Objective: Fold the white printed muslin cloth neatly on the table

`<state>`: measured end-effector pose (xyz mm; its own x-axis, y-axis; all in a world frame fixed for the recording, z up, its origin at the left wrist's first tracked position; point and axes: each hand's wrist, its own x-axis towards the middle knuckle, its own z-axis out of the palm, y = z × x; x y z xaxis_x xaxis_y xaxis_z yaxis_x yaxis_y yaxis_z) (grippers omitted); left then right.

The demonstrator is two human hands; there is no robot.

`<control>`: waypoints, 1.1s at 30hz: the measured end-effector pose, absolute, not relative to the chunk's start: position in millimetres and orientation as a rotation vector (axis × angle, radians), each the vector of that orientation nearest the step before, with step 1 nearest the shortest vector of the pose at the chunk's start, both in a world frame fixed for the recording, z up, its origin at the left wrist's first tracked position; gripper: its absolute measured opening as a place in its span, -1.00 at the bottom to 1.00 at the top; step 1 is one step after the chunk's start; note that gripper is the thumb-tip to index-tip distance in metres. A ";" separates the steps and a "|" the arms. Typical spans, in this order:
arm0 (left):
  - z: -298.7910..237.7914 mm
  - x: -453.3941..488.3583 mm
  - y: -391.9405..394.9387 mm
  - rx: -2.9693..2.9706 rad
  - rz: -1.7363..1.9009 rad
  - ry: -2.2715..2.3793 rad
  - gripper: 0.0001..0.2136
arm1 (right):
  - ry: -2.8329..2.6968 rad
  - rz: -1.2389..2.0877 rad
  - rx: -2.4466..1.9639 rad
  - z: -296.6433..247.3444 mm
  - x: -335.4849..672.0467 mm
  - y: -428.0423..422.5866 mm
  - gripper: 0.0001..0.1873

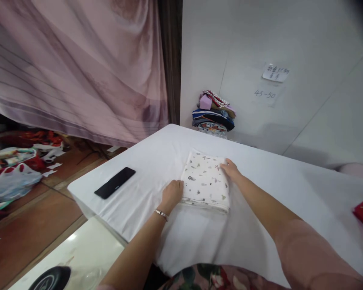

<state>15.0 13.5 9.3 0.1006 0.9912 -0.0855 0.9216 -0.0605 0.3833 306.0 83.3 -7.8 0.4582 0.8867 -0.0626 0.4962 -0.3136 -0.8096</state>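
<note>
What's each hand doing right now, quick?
Left hand: touching left edge of folded cloth, grip unclear.
Right hand: touching its right edge, grip unclear.

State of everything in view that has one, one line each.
Cloth, folded into a layered rectangle
Left hand, at cloth's left edge
Right hand, at cloth's right edge
Phone, lying flat, dark face up
Textile pile, stacked
Curtain, hanging
Sheet, spread, wrinkled
Plastic bag, contents unclear

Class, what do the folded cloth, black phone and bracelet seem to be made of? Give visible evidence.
Folded cloth: matte printed fabric, fibre unclear; soft layers show along its near edge.
Black phone: probably glossy glass, as its smooth dark face carries a glint.
Bracelet: likely metal, from its silvery shine.
</note>
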 end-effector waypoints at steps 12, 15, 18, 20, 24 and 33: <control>4.4 12.1 14.2 1.997 0.365 1.853 -0.57 | -0.856 1.274 -1.635 2.4 255.8 -76.8 -0.09; 4.2 11.3 15.0 1.979 0.368 1.845 -0.57 | -0.811 1.330 -1.606 7.3 246.3 -90.3 -0.02; 4.6 10.7 16.1 1.948 0.366 1.830 -0.58 | -0.838 1.298 -1.613 5.4 245.2 -91.5 -0.04; 5.1 10.4 16.7 1.931 0.375 1.822 -0.59 | -0.923 1.265 -1.655 2.7 247.9 -89.5 -0.06; 5.1 9.6 17.1 1.912 0.394 1.813 -0.61 | -1.256 1.124 -1.877 3.1 256.8 -88.2 -0.16; -5.8 3.4 11.7 1.846 0.621 1.751 -0.68 | -2.269 0.258 -1.647 -3.3 246.9 -107.6 -0.44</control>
<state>3.4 11.7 -5.8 0.0611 0.9979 -0.0216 0.7613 -0.0326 0.6475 246.9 -107.6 -3.3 -0.2808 0.9474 0.1536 0.8888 0.3171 -0.3310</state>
